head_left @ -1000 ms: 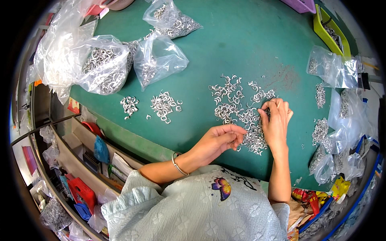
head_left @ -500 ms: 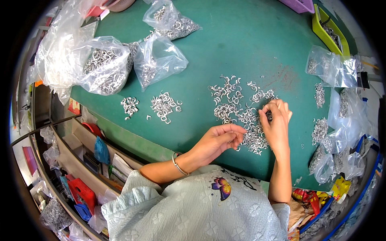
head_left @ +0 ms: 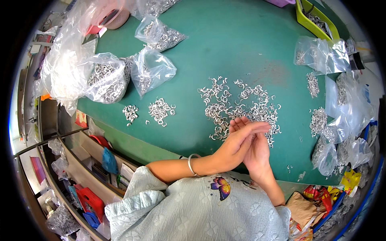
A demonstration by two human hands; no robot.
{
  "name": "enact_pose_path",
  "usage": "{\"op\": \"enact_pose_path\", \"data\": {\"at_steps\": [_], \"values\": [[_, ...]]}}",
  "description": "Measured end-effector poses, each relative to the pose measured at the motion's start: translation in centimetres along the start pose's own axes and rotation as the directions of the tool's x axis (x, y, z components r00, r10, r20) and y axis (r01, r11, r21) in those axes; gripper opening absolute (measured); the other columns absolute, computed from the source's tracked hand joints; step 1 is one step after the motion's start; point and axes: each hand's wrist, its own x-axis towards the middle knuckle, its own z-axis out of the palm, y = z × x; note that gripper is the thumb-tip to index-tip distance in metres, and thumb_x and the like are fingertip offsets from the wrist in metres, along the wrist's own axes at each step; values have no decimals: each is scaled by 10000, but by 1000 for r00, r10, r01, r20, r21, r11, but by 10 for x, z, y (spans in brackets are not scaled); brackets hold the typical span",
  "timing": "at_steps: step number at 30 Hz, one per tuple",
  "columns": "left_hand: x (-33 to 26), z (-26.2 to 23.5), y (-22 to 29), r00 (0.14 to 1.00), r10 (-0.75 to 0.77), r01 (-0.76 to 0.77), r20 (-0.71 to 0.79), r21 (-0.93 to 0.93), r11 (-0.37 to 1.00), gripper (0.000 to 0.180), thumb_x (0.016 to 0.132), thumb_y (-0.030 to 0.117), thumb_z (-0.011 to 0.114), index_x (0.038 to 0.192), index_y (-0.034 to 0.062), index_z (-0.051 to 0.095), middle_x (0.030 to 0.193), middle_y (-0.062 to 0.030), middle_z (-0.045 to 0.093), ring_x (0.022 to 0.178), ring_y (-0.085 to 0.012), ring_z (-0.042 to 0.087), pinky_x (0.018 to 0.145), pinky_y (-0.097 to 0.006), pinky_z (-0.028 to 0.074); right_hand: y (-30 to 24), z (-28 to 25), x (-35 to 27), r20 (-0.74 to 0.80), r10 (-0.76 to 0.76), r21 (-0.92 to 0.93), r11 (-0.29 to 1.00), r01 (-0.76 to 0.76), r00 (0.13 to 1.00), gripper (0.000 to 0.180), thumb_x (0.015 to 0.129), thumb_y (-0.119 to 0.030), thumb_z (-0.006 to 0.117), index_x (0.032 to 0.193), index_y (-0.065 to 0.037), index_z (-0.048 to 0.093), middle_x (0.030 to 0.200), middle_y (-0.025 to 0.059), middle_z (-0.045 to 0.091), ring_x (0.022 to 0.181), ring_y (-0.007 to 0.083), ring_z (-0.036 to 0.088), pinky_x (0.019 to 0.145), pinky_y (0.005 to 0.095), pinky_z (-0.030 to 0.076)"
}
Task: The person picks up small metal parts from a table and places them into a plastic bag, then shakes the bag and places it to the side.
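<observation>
My left hand [head_left: 235, 148] and my right hand [head_left: 257, 157] meet just in front of the near edge of a spread of small curved silver metal pieces [head_left: 217, 110]. The left lies slantwise across the right, palm against palm, its fingers stretched out toward the right. Several fingertips of the right hand show past the left hand's far side. Whether anything lies between the palms is hidden. The metal pieces look like little crescents or open rings, scattered loosely beyond and around both hands. A metal bangle [head_left: 190, 165] circles my left wrist.
Two smaller heaps [head_left: 161, 111] of the pieces lie to the left on the green table [head_left: 217, 44]. Clear plastic bags of pieces [head_left: 106, 78] stand at far left. More bags [head_left: 321, 52] line the right edge, below a yellow-green bin [head_left: 317, 22]. Shelves with a red holder [head_left: 90, 201] are at lower left.
My right hand has left the metal pieces and come back toward me. The left has moved right onto it, so the palms now touch. The whole view has shifted slightly.
</observation>
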Motion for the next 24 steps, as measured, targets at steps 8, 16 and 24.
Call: {"op": "enact_pose_path", "data": {"at_steps": [8, 16, 24], "values": [[25, -16, -6, 962, 259, -228, -83, 272, 935, 377, 774, -176, 403, 1055, -31, 608, 1130, -149, 596, 969, -229, 606, 827, -338, 496, -25, -21, 0, -36, -65, 230, 970, 72, 997, 281, 1003, -283, 409, 1026, -42, 551, 927, 60, 570, 880, 206, 544, 803, 336, 456], [60, -24, -41, 982, 169, -159, 80, 829, 536, 213, 763, 78, 715, 950, 50, 617, 889, -77, 510, 863, -261, 504, 762, -368, 356, -51, -15, -18, -165, -177, 107, 975, 196, 970, 226, 1000, -246, 419, 969, -48, 523, 804, 30, 447, 749, 163, 414, 689, 292, 379], [64, -19, -39, 987, 114, -158, 117, 855, 494, 181, 751, 56, 709, 896, 51, 601, 873, -80, 508, 868, -268, 509, 757, -378, 357, -66, -32, -12, -42, -139, 147, 979, 144, 989, 236, 992, -254, 433, 936, -55, 546, 761, 16, 448, 716, 157, 398, 663, 294, 341]]}}
